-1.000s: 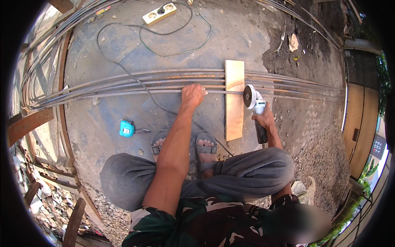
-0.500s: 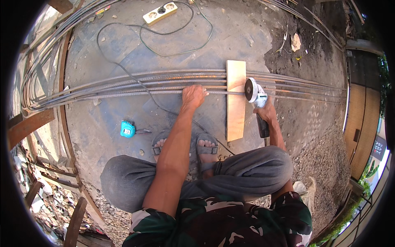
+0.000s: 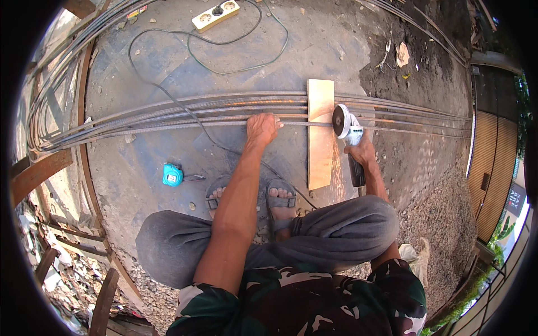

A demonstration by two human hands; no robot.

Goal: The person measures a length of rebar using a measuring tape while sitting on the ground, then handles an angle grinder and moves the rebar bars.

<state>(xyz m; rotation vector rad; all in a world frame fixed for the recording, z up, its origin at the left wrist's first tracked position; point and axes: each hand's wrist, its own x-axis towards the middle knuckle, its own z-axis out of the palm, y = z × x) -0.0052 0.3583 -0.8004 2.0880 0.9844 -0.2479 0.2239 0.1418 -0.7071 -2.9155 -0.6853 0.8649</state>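
Observation:
My left hand [image 3: 263, 130] is closed around the nearest of several long steel rebars [image 3: 196, 126], left of a wooden board [image 3: 320, 157]. The bars pass across the board, which lies crosswise to them. In my right hand [image 3: 362, 149] is an angle grinder [image 3: 353, 131], gripped around its body with the black rear part pointing toward me. Its disc meets the nearest bar just right of the board. Orange sparks [image 3: 337, 173] stream from there toward my feet, along the board's right edge. The exact contact point is hidden beneath the disc guard.
A turquoise tape measure [image 3: 172, 175] lies left of my sandalled feet. A white power strip [image 3: 216, 15] sits at the far side, and a dark cable [image 3: 174, 96] crosses over the bars toward my feet. Gravel [image 3: 443, 196] is heaped at the right; a timber edge [image 3: 92, 185] runs down the left.
Sparks have appeared below the grinder's disc, where there were none before. Both hands keep almost the same places; the whole view has shifted slightly.

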